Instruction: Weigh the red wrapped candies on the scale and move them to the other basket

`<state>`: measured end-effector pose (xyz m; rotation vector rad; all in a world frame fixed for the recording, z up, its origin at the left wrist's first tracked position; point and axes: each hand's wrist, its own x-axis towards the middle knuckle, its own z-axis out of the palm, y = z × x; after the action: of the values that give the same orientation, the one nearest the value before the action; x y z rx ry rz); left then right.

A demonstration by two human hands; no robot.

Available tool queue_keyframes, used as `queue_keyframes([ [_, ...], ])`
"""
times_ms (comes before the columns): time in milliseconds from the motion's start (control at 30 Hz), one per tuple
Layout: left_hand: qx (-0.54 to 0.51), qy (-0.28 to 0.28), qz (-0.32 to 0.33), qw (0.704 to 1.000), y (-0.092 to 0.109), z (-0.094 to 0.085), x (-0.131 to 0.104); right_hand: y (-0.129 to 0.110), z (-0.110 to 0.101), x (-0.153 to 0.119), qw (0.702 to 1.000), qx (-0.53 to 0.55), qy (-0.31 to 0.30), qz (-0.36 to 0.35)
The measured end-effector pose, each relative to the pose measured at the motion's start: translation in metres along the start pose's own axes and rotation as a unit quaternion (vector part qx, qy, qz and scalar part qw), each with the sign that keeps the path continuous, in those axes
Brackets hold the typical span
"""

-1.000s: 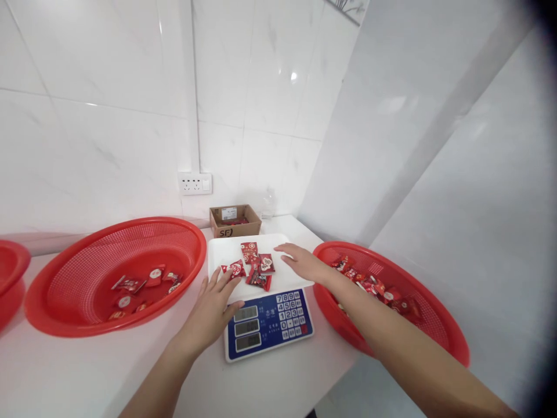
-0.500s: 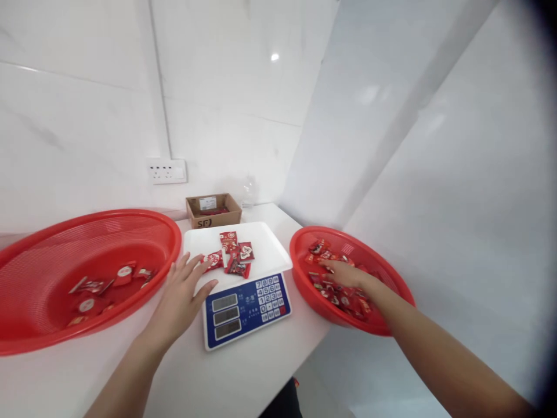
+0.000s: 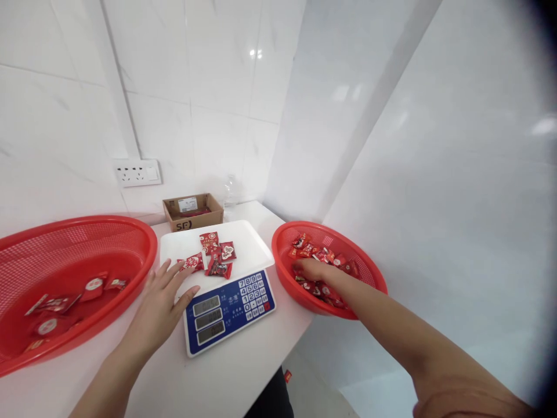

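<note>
A digital scale [image 3: 231, 301] with a white pan [image 3: 255, 247] stands on the table. Several red candy packets [image 3: 209, 239] lie in a loose group on the pan. My left hand [image 3: 159, 307] is spread at the pan's left edge, its fingertips beside the leftmost packet [image 3: 194, 262]; I cannot tell whether they touch. My right hand [image 3: 311, 269] reaches down into the right red basket [image 3: 366, 274], among many wrapped candies [image 3: 324, 253]. Its fingers are mostly hidden, and whether they hold a candy does not show.
A larger red basket [image 3: 143, 247] on the left holds several red packets [image 3: 93, 285]. Behind the scale sits a small cardboard box [image 3: 198, 222], with a clear plastic thing [image 3: 230, 188] beside it. Walls close in the back and right. A red packet [image 3: 288, 376] lies on the floor.
The camera view has shifted, so everything sits further left. My right hand's fingers have dipped deeper among the candies. Digits now show on the scale's displays. My left hand stays spread.
</note>
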<state>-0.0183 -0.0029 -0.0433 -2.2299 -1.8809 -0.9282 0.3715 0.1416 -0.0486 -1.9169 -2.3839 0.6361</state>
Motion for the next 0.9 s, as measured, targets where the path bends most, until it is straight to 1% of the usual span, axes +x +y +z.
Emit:
queue_keyframes([
  [133,0.002,0.004,0.002,1.0,-0.002,0.001,0.001,-0.004,0.005,0.002,1.0,0.006,-0.019,0.008],
  [267,-0.001,0.004,-0.001,1.0,-0.002,0.002,0.001,-0.003,-0.005,0.001,1.0,0.006,-0.019,0.002],
  [333,-0.003,0.005,0.0,1.0,-0.001,0.003,0.001,-0.003,-0.013,0.001,1.0,0.014,-0.004,-0.007],
  [500,0.0,0.015,0.005,1.0,-0.002,0.002,0.0,-0.003,-0.027,0.003,0.996,0.068,0.056,-0.017],
  [600,0.002,0.014,0.008,1.0,-0.003,0.002,0.0,0.002,-0.031,0.005,0.994,0.083,0.064,-0.001],
  [667,0.002,0.014,0.009,1.0,-0.004,0.003,0.0,0.009,-0.031,0.004,0.997,0.061,0.04,0.015],
  [767,0.001,0.018,0.012,1.0,-0.005,0.005,0.0,0.018,-0.027,0.0,0.998,-0.012,-0.035,0.049],
  [833,0.0,0.018,0.014,1.0,-0.005,0.006,0.0,0.022,-0.022,-0.004,0.992,-0.065,-0.077,0.075],
  [900,0.0,0.016,0.015,1.0,-0.005,0.006,0.0,0.022,-0.016,-0.007,0.985,-0.107,-0.101,0.095],
])
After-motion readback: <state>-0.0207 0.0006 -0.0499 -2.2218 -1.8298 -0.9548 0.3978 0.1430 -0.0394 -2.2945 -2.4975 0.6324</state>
